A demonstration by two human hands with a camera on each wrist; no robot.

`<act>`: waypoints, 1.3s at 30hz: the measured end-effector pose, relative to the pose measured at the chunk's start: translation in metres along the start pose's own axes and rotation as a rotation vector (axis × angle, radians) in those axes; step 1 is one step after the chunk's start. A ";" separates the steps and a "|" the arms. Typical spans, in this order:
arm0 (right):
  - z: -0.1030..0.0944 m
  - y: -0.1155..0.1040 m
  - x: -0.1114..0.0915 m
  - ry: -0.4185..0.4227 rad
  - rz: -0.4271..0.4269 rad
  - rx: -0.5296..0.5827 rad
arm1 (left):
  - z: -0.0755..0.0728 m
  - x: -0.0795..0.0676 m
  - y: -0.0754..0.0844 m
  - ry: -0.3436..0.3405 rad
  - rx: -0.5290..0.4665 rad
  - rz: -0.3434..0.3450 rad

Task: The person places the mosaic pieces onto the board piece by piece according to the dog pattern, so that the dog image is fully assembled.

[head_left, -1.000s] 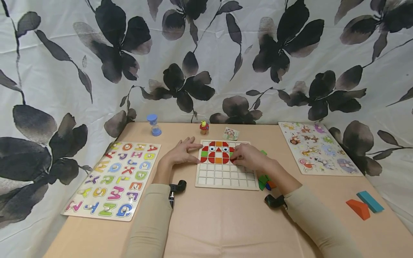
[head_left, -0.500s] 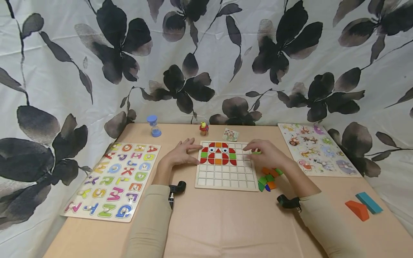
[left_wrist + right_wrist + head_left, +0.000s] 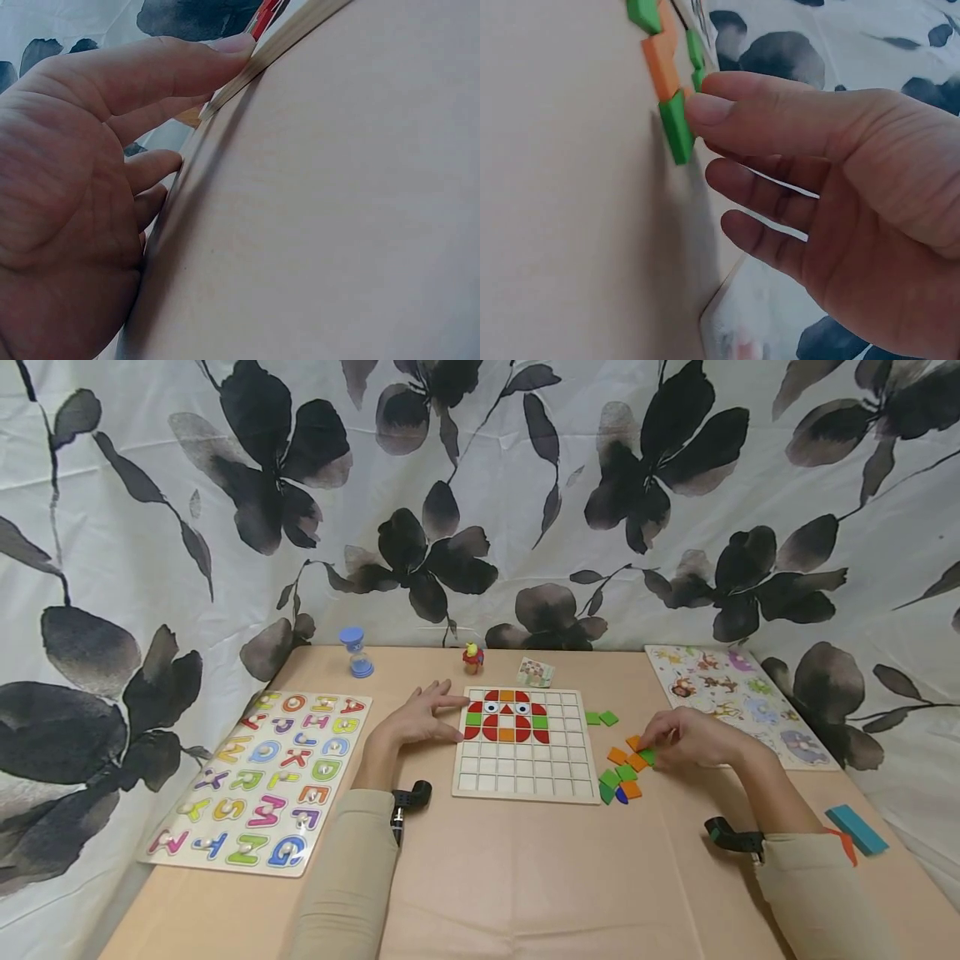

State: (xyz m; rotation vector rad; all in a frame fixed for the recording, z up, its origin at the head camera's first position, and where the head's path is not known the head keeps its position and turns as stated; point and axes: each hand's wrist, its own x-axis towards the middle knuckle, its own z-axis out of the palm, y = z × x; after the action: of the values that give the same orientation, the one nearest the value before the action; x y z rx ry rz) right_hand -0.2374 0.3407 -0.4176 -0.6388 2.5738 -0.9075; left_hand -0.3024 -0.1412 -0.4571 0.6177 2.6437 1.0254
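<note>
A square white grid board (image 3: 525,775) lies mid-table. Its upper rows hold red, orange, green and eye-marked tiles (image 3: 507,717) forming a face-like pattern. My left hand (image 3: 411,720) rests at the board's left edge, fingers extended; in the left wrist view the thumb (image 3: 180,71) touches the wooden edge. To the right of the board, my right hand (image 3: 693,739) is over a loose pile of tiles. Its thumb (image 3: 727,112) and forefinger are right at a green tile (image 3: 676,133), beside an orange tile (image 3: 660,67); the other fingers are loosely bent.
Left is an alphabet puzzle board (image 3: 270,777); back right, an animal puzzle board (image 3: 738,706). Behind the grid stand an hourglass (image 3: 357,653), a small red-and-yellow figure (image 3: 472,658) and a picture card (image 3: 536,672). A blue block (image 3: 857,830) lies far right, near the right sleeve.
My right hand has left a red tile at the pattern's lower right and moved right, off the board, to the loose tiles. The left hand has stayed at the board's edge.
</note>
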 end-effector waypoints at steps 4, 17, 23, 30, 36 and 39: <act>0.001 0.005 0.000 -0.012 0.000 -0.033 | 0.000 0.000 0.000 0.002 -0.006 0.003; 0.004 0.007 0.000 -0.039 0.013 -0.085 | 0.000 0.001 -0.001 -0.005 -0.001 0.009; 0.004 0.007 0.002 -0.006 0.006 -0.104 | 0.000 0.001 -0.001 -0.006 0.005 0.013; 0.002 -0.001 0.005 0.055 -0.027 0.020 | -0.002 0.001 0.000 -0.003 0.011 0.008; 0.004 -0.030 0.032 0.102 -0.128 0.134 | -0.002 0.001 0.000 0.001 0.001 0.012; 0.013 -0.053 0.054 0.114 -0.165 0.161 | -0.002 0.001 0.000 0.000 -0.009 0.018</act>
State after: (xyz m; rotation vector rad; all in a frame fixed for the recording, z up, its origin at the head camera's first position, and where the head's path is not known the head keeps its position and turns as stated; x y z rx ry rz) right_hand -0.2612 0.2693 -0.4012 -0.7809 2.5409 -1.2239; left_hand -0.3043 -0.1419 -0.4563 0.6411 2.6367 1.0419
